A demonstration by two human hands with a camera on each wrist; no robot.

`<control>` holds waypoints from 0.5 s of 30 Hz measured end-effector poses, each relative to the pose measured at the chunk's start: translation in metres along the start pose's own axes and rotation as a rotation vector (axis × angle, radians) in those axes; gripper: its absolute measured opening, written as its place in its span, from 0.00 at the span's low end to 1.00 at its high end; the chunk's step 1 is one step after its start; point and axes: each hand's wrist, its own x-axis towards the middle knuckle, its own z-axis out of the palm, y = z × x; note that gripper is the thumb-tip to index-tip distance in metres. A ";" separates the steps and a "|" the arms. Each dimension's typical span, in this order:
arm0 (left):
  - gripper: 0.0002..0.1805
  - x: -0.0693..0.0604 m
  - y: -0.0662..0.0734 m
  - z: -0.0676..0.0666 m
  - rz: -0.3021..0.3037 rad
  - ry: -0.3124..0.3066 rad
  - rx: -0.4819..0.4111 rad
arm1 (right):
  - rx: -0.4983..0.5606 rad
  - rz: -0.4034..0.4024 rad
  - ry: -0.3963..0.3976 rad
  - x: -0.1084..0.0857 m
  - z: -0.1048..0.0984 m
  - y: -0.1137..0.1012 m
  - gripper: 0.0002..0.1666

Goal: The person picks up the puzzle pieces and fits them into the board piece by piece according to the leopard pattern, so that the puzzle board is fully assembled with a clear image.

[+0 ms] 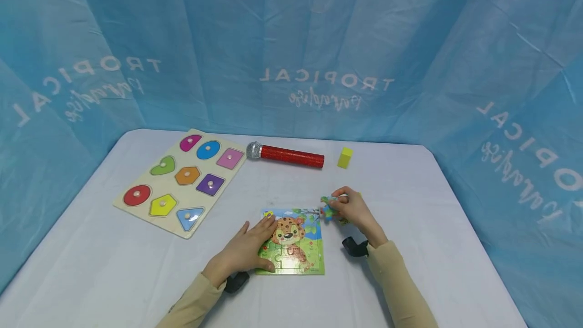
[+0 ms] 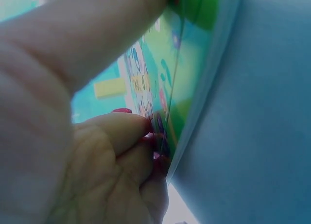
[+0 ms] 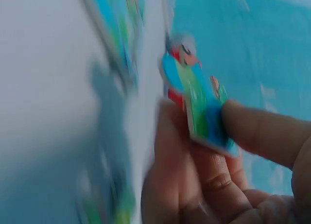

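Note:
A square jigsaw puzzle [image 1: 314, 262] with a cartoon leopard on a green and blue ground lies on the white table. My left hand [image 1: 246, 247] rests flat on its left side, thumb near the bottom edge; the left wrist view shows the fingertips touching the puzzle surface [image 2: 170, 78]. Just off the puzzle's upper right corner, my right hand [image 1: 355, 211] pinches a blue and green puzzle piece [image 3: 204, 107] between thumb and fingers, tilted above the table. Beneath that hand lies another coloured piece [image 1: 343, 221], mostly hidden.
Left of the puzzle lies a wooden board [image 1: 176, 194] with several coloured knobbed shapes. A red microphone [image 1: 291, 156] with a silver head lies behind the puzzle, and a yellow block [image 1: 344, 157] stands to its right. A blue printed curtain [image 1: 291, 39] surrounds the table.

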 end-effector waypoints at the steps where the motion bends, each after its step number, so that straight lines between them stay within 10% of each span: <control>1: 0.57 0.000 0.000 0.000 -0.001 0.001 0.001 | -0.020 -0.004 -0.025 -0.001 0.007 -0.002 0.12; 15: 0.58 0.002 -0.002 0.002 0.048 0.107 0.123 | -0.378 -0.114 0.019 0.000 0.050 -0.005 0.12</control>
